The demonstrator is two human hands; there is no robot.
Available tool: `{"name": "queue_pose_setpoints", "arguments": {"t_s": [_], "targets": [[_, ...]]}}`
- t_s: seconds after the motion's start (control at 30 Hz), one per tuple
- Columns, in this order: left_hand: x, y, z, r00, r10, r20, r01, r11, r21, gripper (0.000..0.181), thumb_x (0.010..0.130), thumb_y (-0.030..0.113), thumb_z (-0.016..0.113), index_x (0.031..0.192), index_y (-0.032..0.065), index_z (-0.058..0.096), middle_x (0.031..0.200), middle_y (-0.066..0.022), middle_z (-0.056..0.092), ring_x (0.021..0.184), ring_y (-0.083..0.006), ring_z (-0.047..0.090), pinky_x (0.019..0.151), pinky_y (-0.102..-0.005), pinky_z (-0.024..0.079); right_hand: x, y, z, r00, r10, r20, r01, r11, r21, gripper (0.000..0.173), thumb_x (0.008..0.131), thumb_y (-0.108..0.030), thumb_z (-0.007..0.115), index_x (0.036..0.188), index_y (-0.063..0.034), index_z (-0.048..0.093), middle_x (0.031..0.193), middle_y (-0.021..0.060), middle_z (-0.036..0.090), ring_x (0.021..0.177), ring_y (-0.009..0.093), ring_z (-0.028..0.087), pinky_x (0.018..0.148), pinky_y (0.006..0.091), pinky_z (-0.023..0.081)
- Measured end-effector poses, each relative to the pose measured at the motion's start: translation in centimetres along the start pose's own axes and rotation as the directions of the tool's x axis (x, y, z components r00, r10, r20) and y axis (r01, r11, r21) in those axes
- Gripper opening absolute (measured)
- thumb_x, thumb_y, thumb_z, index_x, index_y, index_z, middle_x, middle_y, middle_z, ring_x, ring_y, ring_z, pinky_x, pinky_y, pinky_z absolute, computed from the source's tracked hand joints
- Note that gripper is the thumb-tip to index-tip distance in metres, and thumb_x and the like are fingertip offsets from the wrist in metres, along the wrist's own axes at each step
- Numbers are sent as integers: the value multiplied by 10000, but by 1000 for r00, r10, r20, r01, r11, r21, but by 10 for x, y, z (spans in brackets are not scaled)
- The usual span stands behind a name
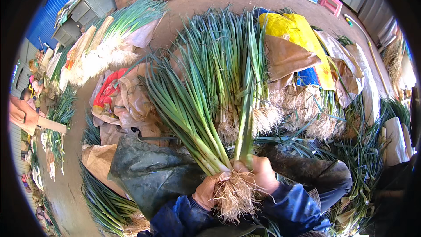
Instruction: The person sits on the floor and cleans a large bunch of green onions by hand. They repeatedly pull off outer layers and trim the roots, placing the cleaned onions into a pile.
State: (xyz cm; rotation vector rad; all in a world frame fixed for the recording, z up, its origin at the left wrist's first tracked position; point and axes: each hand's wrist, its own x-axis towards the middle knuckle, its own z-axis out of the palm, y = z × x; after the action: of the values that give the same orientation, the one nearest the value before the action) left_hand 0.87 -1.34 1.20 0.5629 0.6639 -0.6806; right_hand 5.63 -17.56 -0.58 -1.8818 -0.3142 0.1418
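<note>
My left hand (210, 188) grips a bunch of green onions (200, 135) just above their pale, stringy roots (235, 197). The leaves fan out up and to the left. Close beside it, my right hand (261, 172) is closed around the lower stem of a more upright green onion (245, 121); its fingers are partly hidden and slightly blurred. Beyond both hands, a large pile of green onions (220, 56) lies with roots towards me. A dark green waterproof cloth (151, 164) covers my lap at the left.
Brown sacking (286, 56) and a yellow sheet (299, 33) cover more onions at the right. Loose leaves (358, 151) litter the right side. A crumpled red and beige sack (121, 95) lies left of the pile. A pink stool (331, 4) stands at the back; people sit at far left.
</note>
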Motion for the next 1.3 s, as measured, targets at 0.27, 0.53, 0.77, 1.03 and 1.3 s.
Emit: {"name": "queue_pose_setpoints", "arguments": {"t_s": [0.27,0.53,0.77,1.03,1.3], "targets": [[7,-2,-21,977,-9,215,52,979,-199,485,782,197,609,1167,-54,453,986,-161,604,809,-238,611,753,-352,514,43,21,-8,850,523,-63,-465,800,379,180,842,-138,598,912,27,585,684,7,550,544,68,429,478,206,340],[0,-5,-10,928,-20,373,133,951,-281,591,734,226,581,1208,-76,399,1033,-169,576,841,-244,584,792,-361,485,30,1,-26,879,475,-51,-371,745,554,303,840,-287,598,910,5,554,765,63,597,599,105,526,499,208,393],[-5,-6,-14,966,47,254,13,973,-229,604,724,253,590,1201,-71,411,1046,-192,567,891,-282,587,828,-399,480,31,-1,-1,900,421,-115,-167,577,799,335,777,-178,638,1026,14,522,879,79,596,665,144,550,635,260,465],[5,-7,-19,956,15,294,65,963,-261,635,724,267,594,1233,-52,388,1076,-184,548,930,-294,569,842,-424,468,16,24,-49,818,440,369,-402,-21,916,229,850,-213,565,973,-33,494,733,11,501,560,84,449,428,184,328],[-5,-7,-17,978,40,203,10,970,-241,623,728,266,581,1234,-44,390,1085,-184,543,940,-298,562,840,-435,467,21,5,5,826,348,443,-487,46,872,178,873,-129,546,1002,-9,524,709,24,539,554,108,514,458,202,417]]}}
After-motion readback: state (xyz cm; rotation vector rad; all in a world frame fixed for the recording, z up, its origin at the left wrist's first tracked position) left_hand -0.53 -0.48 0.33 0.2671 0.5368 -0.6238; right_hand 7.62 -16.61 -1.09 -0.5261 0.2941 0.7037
